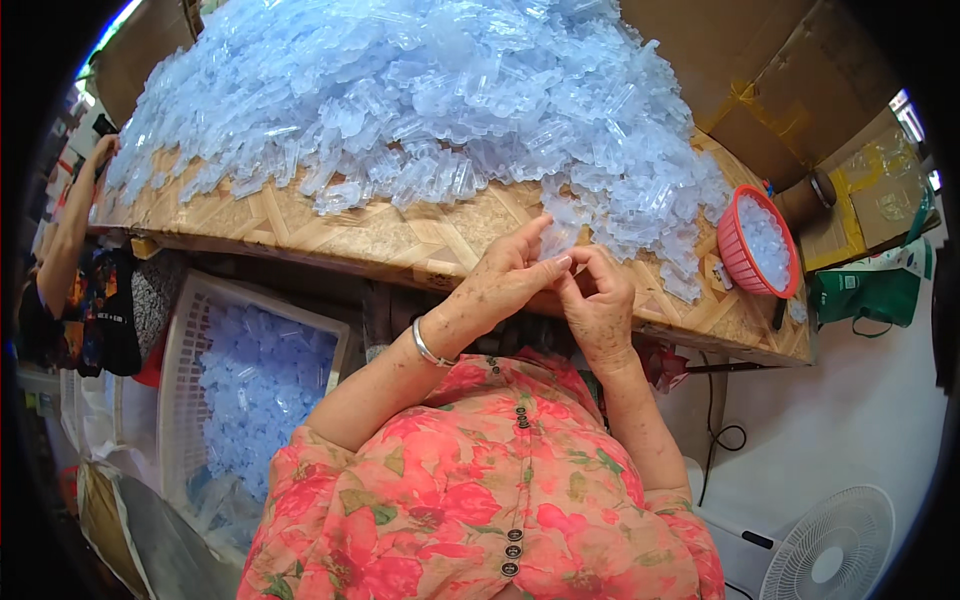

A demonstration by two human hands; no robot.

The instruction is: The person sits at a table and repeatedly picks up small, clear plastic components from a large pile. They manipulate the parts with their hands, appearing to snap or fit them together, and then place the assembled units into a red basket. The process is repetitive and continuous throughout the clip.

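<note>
Over the table's front edge, my left hand [503, 276] and my right hand [602, 312] meet with their fingertips close together. A small clear plastic piece [560, 238] shows at the fingers of my left hand, partly covered by them. My right thumb and forefinger are pinched beside it, and the exact contact there is too small to make out. Just beyond both hands rises a large heap of clear bluish plastic pieces [440, 100], its loose edge reaching close to my fingers.
The wood-patterned table [410, 228] carries a red basket [735, 250] of plastic pieces at the right. A white crate [180, 400] full of pieces stands below left. Cardboard [750, 80] walls the back right. A fan [828, 562] stands lower right; another person's arm [70, 230] is far left.
</note>
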